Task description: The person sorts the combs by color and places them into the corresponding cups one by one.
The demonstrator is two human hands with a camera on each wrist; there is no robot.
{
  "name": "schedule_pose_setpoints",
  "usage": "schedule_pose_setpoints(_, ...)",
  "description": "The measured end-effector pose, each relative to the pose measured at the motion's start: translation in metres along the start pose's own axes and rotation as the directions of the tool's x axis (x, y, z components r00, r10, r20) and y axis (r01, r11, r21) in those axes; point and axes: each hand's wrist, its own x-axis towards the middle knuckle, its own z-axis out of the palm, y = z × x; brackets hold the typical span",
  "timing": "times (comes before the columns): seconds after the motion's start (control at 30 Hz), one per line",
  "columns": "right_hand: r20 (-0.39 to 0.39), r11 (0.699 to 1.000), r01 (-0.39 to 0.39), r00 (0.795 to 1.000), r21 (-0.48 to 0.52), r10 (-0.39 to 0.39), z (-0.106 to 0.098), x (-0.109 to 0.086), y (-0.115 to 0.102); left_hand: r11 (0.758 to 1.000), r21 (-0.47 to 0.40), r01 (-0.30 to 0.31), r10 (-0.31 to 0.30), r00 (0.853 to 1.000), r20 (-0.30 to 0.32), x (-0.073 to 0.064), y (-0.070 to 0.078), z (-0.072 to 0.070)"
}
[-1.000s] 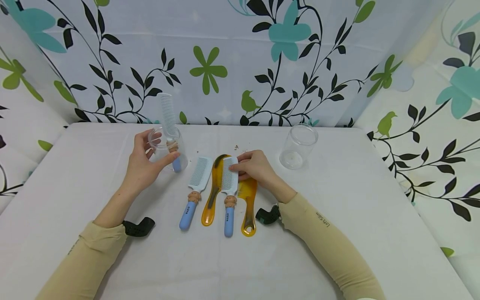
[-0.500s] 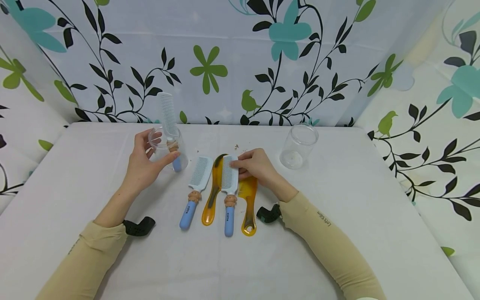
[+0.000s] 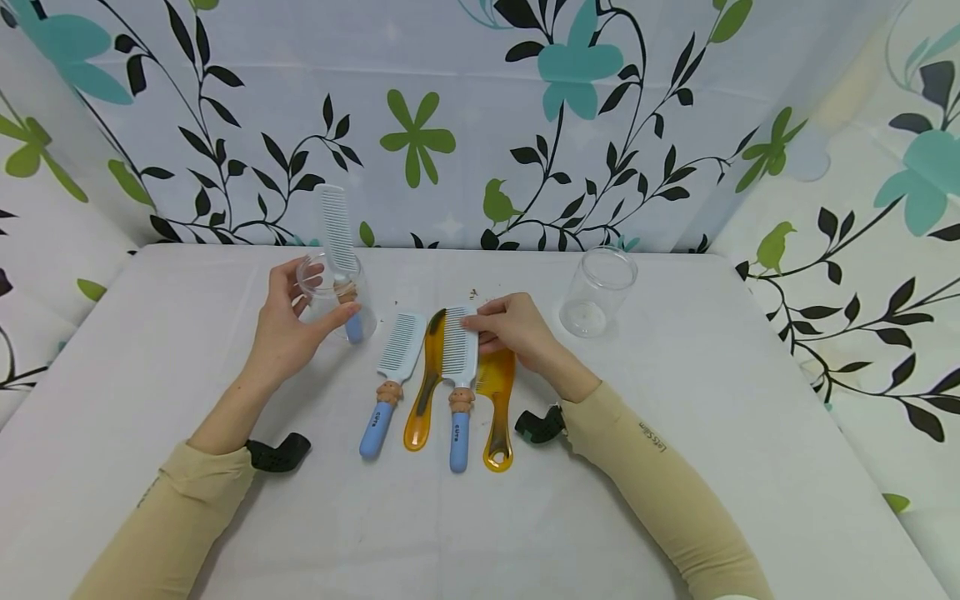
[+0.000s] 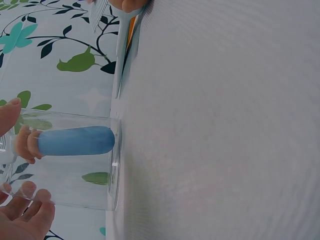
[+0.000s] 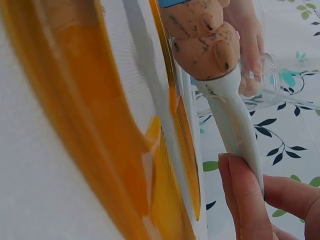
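My left hand [image 3: 291, 333] grips a clear cup [image 4: 75, 185] round its side, fingers behind and thumb in front. Inside that cup a comb [image 3: 337, 225] stands upright, blue handle [image 4: 77, 140] down and white teeth above the rim. My right hand [image 3: 521, 333] pinches the toothed head of a second white comb [image 3: 460, 350] between thumb and fingers; its blue handle points toward me. In the right wrist view the head of this comb [image 5: 235, 115] tilts up off the cloth. Beside it lie an amber comb [image 3: 417, 425] on the left and another amber comb [image 3: 498, 417] on the right.
A third white comb with a blue handle [image 3: 376, 429] lies left of the amber one. Another clear cup [image 3: 597, 292] stands at the back right. The white-covered table [image 3: 450, 542] meets a patterned curtain [image 3: 465, 67] at the back.
My right hand has risen slightly, and the head of the pinched white comb has come up with it. My left hand and its cup have stayed in place.
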Motion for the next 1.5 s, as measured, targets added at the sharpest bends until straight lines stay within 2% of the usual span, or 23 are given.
schedule_pose_setpoints(1.0, -0.015, 0.996, 0.087, 0.996, 0.008, -0.087, -0.001, -0.006, -0.011, 1.0, -0.007, -0.015, 0.014, 1.0, -0.004, 0.0, -0.002, 0.0)
schedule_pose_setpoints(1.5, -0.008, 0.991, 0.133, 0.991, 0.032, -0.133, 0.003, -0.002, -0.019, 1.0, 0.003, -0.017, 0.017, 1.0, -0.007, 0.001, -0.002, 0.001)
